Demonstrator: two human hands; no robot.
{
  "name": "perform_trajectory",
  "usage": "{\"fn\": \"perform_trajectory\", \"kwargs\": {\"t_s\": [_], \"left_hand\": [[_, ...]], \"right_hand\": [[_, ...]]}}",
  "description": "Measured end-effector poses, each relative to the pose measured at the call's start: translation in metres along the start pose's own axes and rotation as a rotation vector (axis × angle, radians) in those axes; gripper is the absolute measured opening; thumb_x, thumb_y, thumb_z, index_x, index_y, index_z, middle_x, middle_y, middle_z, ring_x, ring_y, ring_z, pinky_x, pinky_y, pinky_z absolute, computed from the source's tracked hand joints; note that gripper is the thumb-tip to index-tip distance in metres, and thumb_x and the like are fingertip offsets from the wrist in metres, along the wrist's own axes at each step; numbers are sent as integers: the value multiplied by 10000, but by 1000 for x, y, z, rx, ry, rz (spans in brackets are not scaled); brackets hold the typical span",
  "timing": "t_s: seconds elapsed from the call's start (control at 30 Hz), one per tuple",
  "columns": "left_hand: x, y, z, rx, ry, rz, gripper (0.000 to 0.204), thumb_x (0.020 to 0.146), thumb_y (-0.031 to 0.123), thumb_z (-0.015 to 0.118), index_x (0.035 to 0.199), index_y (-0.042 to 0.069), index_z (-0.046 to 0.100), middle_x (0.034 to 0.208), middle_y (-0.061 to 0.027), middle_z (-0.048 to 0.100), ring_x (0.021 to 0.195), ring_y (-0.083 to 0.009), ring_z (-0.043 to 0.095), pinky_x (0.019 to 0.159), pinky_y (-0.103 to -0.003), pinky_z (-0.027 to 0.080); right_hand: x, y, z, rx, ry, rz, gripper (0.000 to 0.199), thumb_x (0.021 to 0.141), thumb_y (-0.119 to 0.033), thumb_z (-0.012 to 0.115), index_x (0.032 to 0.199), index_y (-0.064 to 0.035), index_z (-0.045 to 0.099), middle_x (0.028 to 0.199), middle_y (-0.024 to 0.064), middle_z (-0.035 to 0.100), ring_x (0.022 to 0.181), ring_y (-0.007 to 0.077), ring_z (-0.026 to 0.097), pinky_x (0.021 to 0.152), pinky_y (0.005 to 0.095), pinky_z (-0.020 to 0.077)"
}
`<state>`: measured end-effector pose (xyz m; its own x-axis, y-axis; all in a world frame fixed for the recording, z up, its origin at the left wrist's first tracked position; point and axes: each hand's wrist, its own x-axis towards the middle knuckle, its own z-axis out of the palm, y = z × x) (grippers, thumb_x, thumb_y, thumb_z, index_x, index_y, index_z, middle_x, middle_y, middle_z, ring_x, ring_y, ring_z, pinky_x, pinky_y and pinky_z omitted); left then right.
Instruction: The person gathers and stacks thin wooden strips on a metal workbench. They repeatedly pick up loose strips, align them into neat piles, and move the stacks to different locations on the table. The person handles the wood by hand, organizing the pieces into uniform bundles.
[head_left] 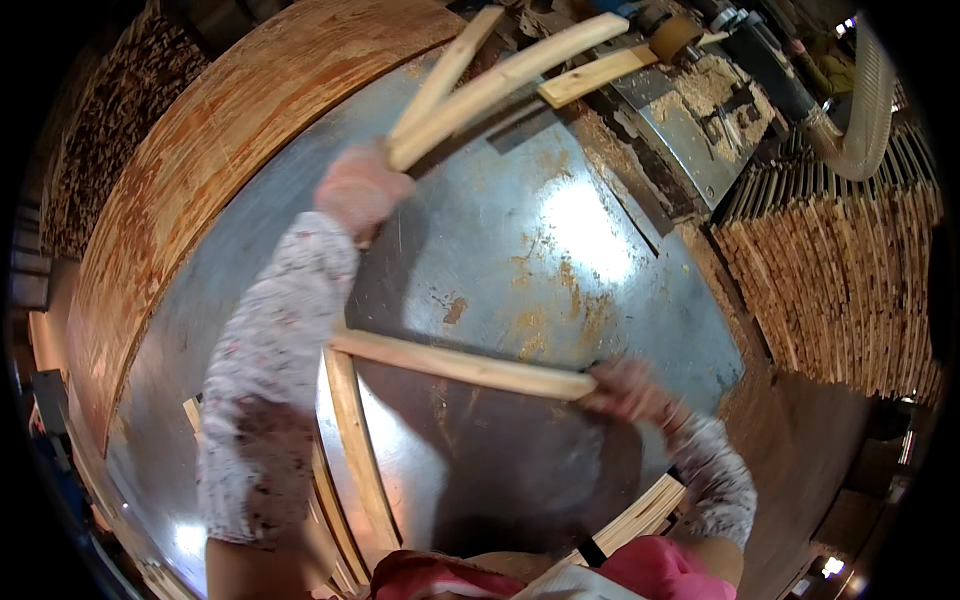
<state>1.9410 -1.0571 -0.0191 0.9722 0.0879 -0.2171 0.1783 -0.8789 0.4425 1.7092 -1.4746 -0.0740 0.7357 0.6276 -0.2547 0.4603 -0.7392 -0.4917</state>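
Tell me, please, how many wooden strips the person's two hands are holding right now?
3: the left hand grips two strips fanning toward the machine, and the right hand holds one strip across the metal table. Blur may hide another.

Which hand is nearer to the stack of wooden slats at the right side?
The right hand. It is left of the stack of wooden slats and lower, holding a wooden strip. The left hand is much farther left, gripping two strips.

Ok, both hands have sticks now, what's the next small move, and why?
Probably ease the left hand forward so its two wooden sticks reach the machine ahead: their far ends already point at it, while the right hand holds another stick back over the metal table.
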Motion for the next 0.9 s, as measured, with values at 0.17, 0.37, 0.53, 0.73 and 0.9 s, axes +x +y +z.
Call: {"fn": "perform_trajectory", "kwargs": {"t_s": [0.17, 0.37, 0.53, 0.73, 0.9], "left_hand": [[-67, -67, -69, -170, 238, 73, 658, 836, 151, 711, 1472, 24, 603, 1299, -224, 677, 1172, -364, 707, 1030, -431, 558], [-196, -156, -97, -528, 389, -95, 657, 830, 6, 620, 1484, -21, 565, 1111, -97, 665, 1018, -199, 649, 926, -335, 548], [-306, -235, -81, -324, 404, -203, 650, 843, -28, 573, 1493, -29, 549, 1069, -54, 612, 864, -124, 584, 761, -256, 528], [-391, -251, 3, -827, 393, -435, 618, 879, -15, 579, 1495, -27, 550, 1059, -10, 597, 818, -89, 539, 716, -243, 499], [-425, -239, 34, -942, 432, -384, 606, 880, -23, 561, 1484, -70, 533, 1266, -124, 713, 1093, -207, 701, 942, -307, 569]], "right_hand": [[92, 127, -87, -676, 130, -62, 270, 956, -496, 744, 1033, -238, 767, 815, 5, 646, 765, 189, 640, 702, 394, 529], [261, 128, -147, -649, 318, 453, 296, 1015, -486, 673, 1125, -222, 749, 944, 89, 698, 945, 314, 728, 825, 489, 591], [252, 122, -131, -602, 387, 304, 306, 999, -478, 693, 1114, -197, 728, 959, 116, 712, 1006, 327, 745, 863, 494, 603], [182, 106, -135, -453, 316, 608, 338, 1015, -435, 670, 1100, -112, 719, 1017, 152, 759, 1008, 378, 751, 901, 505, 593], [180, 60, -98, -304, 467, 579, 402, 1008, -477, 657, 1047, -80, 705, 972, 180, 768, 919, 431, 744, 824, 526, 598]]}}
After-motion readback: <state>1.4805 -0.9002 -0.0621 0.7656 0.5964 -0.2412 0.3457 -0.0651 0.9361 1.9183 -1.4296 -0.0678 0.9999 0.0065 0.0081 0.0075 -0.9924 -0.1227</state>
